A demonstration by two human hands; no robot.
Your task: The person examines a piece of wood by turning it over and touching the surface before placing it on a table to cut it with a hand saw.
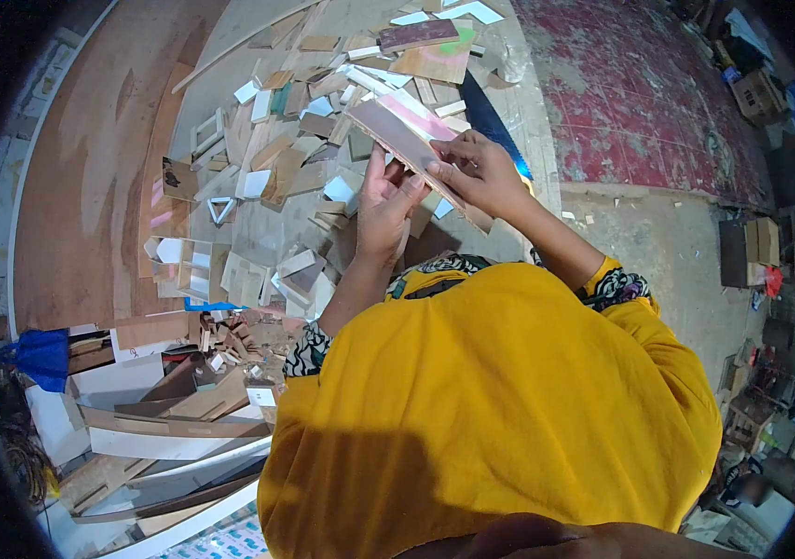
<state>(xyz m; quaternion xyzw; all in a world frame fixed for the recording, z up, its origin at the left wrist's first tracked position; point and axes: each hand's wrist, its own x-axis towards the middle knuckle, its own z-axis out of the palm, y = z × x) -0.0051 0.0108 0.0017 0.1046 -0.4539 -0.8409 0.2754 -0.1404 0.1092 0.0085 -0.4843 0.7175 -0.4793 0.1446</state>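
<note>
A strip of thin wooden board [396, 136] is held up over the heap, slanting from upper left to lower right. My left hand [386, 207] is closed on its near edge, thumb in front and fingers behind. On the strip's right part, my right hand [481, 175] pinches it between thumb and fingers. A pink and white piece [421, 114] shows just beyond the strip and overlaps it in this view. Around both hands lie many small wood offcuts [272, 149], some white-faced and some bare. A dark blue tapered blade, like a handsaw's [489, 114], lies to the right.
A long brown plywood sheet [90, 168] stretches along the left. Longer boards and scraps [174, 429] are piled at lower left beside a blue bag [41, 359]. A worn red tiled floor [630, 102] lies at upper right. Cardboard boxes [759, 98] and clutter line the right side.
</note>
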